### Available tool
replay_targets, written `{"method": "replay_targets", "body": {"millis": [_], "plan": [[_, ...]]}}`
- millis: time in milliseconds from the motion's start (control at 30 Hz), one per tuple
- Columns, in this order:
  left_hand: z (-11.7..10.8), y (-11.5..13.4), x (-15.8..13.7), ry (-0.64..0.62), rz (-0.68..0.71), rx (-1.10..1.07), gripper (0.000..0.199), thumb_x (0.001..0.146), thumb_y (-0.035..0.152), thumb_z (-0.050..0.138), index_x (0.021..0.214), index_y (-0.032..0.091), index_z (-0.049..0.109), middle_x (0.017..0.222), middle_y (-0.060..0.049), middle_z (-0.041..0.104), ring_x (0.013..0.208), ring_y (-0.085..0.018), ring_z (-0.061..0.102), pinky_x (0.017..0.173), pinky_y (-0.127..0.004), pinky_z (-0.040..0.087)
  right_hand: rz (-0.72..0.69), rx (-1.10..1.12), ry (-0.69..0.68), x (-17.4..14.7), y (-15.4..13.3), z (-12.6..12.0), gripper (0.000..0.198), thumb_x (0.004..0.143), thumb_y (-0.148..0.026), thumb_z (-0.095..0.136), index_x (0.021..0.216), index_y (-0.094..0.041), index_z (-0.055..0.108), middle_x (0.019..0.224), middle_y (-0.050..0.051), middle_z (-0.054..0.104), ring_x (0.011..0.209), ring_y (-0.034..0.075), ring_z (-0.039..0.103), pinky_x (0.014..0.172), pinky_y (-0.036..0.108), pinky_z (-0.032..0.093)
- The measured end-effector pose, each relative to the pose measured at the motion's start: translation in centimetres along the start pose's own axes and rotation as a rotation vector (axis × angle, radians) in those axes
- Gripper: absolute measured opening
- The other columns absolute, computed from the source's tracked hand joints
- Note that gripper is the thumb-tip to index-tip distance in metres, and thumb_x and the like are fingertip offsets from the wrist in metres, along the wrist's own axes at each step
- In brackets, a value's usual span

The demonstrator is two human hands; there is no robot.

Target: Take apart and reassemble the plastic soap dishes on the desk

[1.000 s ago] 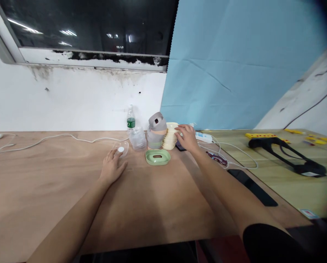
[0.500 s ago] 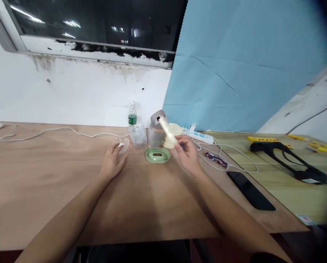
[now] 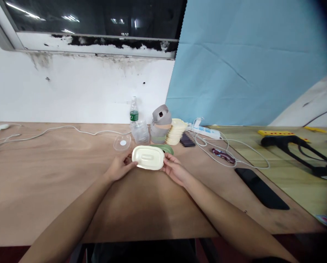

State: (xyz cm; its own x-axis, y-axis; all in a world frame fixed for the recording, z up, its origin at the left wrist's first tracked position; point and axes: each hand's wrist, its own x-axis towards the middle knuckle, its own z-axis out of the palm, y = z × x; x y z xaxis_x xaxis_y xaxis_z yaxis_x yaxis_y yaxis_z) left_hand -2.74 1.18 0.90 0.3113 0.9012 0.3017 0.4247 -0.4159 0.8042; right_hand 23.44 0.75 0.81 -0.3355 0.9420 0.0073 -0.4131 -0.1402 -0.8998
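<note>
Lid (image 3: 148,157) between both hands, before tray (image 3: 166,148); stack (image 3: 176,131) and bottle (image 3: 134,111) behind.

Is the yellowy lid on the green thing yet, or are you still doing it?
Nearly. One cream lid is off the cream stack and both hands, left hand and right hand, hold it over the green tray, which it mostly hides. Whether it is pressed down, I can't tell. The stack still holds many more lids.
</note>
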Motion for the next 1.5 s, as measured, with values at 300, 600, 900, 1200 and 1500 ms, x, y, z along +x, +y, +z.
{"method": "replay_targets", "body": {"millis": [300, 600, 900, 1200, 1500], "plan": [[-0.3, 1.1, -0.4, -0.107, -0.039, 0.086, 0.078, 0.068, 0.046, 0.075, 0.136, 0.022, 0.045, 0.073, 0.003, 0.054, 0.059, -0.01, 0.044, 0.052, -0.021, 0.036, 0.073, -0.36, 0.105, 0.9, -0.5, -1.5, 0.034, 0.075, -0.05, 0.066, 0.081, -0.019, 0.054, 0.062, -0.003, 0.06, 0.049, 0.01, 0.056, 0.05, 0.023, 0.044], [-0.2, 1.9, -0.7, -0.205, -0.083, 0.188, 0.052, 0.064, 0.056, 0.073, 0.097, 0.017, 0.064, 0.069, 0.002, 0.057, 0.059, -0.012, 0.049, 0.052, -0.023, 0.034, -0.057, -0.866, 0.085, 0.6, -1.4, -2.2, 0.044, 0.085, -0.054, 0.048, 0.06, -0.019, 0.044, 0.051, -0.004, 0.047, 0.047, 0.009, 0.04, 0.047, 0.022, 0.028], [-0.1, 2.0, -0.9, -0.289, 0.068, 0.611, 0.073, 0.057, 0.068, 0.07, 0.115, 0.024, 0.061, 0.092, -0.002, 0.065, 0.092, -0.025, 0.057, 0.08, -0.034, 0.034, -0.143, -1.544, -0.115, -0.4, -1.8, -1.8, 0.043, 0.088, -0.045, 0.048, 0.055, -0.018, 0.051, 0.055, -0.001, 0.055, 0.052, 0.011, 0.044, 0.051, 0.025, 0.021], [-1.6, 0.4, -0.4, 0.113, 0.075, 0.634, 0.045, 0.093, 0.051, 0.039, 0.119, 0.018, 0.057, 0.084, -0.006, 0.065, 0.088, -0.022, 0.059, 0.078, -0.035, 0.038, -0.435, -1.499, 0.27, 0.6, -3.8, -5.6, 0.029, 0.09, -0.04, 0.047, 0.102, -0.021, 0.063, 0.097, 0.007, 0.065, 0.085, 0.02, 0.059, 0.073, 0.029, 0.043], [-1.0, 0.0, -0.3, 0.113, 0.199, 0.553, 0.041, 0.091, 0.045, 0.047, 0.121, 0.018, 0.053, 0.101, -0.009, 0.063, 0.097, -0.022, 0.058, 0.088, -0.037, 0.045, -0.379, -1.57, 0.074, 0.7, -3.0, -5.9, 0.015, 0.085, -0.031, 0.057, 0.094, -0.02, 0.059, 0.11, 0.01, 0.054, 0.105, 0.023, 0.054, 0.091, 0.037, 0.043]]}}
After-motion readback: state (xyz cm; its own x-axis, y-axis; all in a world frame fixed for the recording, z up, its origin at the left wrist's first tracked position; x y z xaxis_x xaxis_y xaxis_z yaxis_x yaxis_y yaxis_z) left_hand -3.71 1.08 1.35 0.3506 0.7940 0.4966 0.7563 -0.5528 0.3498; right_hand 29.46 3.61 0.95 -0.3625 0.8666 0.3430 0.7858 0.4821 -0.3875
